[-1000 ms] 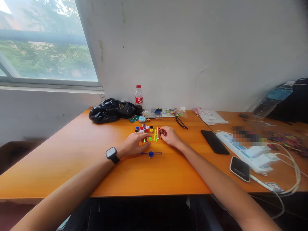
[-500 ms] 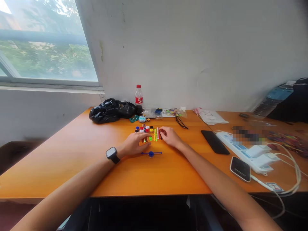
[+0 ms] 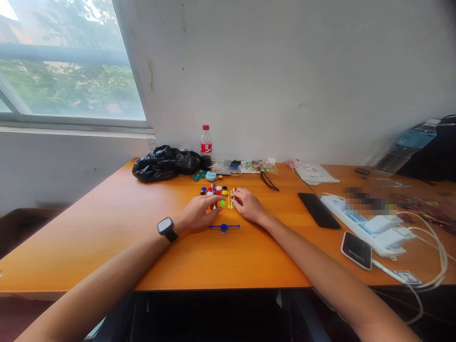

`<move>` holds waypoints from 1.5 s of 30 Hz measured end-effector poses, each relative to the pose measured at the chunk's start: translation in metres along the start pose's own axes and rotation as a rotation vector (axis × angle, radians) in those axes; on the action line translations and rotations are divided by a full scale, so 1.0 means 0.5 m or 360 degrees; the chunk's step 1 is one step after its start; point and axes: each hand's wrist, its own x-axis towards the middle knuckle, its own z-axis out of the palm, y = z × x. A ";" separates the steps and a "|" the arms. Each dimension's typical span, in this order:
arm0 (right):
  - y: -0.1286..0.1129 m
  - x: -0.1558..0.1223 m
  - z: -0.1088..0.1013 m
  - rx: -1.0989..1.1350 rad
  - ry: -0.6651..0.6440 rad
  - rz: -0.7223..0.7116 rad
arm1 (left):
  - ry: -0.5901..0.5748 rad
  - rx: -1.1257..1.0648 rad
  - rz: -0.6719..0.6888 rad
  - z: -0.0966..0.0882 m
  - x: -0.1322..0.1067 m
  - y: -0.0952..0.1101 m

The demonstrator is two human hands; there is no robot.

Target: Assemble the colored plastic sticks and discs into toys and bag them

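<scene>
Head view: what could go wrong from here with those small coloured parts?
1. Both hands crowd the parts: left hand and right hand meet at the green round piece and the thin sticks. A slip could scatter the small round caps just behind.
2. The blue rod-and-hub piece lies loose on the near side of the hands. A wrist pulling back might sweep it toward the desk edge.

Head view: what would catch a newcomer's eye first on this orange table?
The left hand and the right hand meet over a cluster of small bright plastic pieces in the middle of the orange table. A blue rod-shaped piece lies just nearer the person. By the wall behind them are a crumpled black bag and a red-capped bottle.
</scene>
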 end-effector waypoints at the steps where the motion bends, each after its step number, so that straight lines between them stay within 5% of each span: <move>1: -0.002 0.000 0.001 -0.0011 0.0006 0.0014 | 0.0001 -0.0011 0.0006 -0.001 0.000 0.000; 15: -0.002 0.004 0.008 0.0010 0.0057 0.0011 | -0.0007 -0.0021 -0.0028 -0.004 0.002 0.000; 25: -0.030 0.011 -0.040 -0.0051 0.0393 -0.0132 | 0.0122 -0.0580 -0.0248 0.009 0.009 -0.015; 33: -0.033 0.008 -0.036 -0.0026 0.0388 -0.0146 | 0.0157 -0.0886 -0.0332 0.018 0.009 -0.024; 39: -0.033 0.009 -0.045 0.0093 0.0590 0.0014 | 0.0175 -0.0980 -0.0417 0.012 0.012 -0.015; 45: -0.049 0.001 -0.048 0.0391 0.0526 0.0147 | 0.0197 -0.1121 -0.0503 0.008 0.015 -0.008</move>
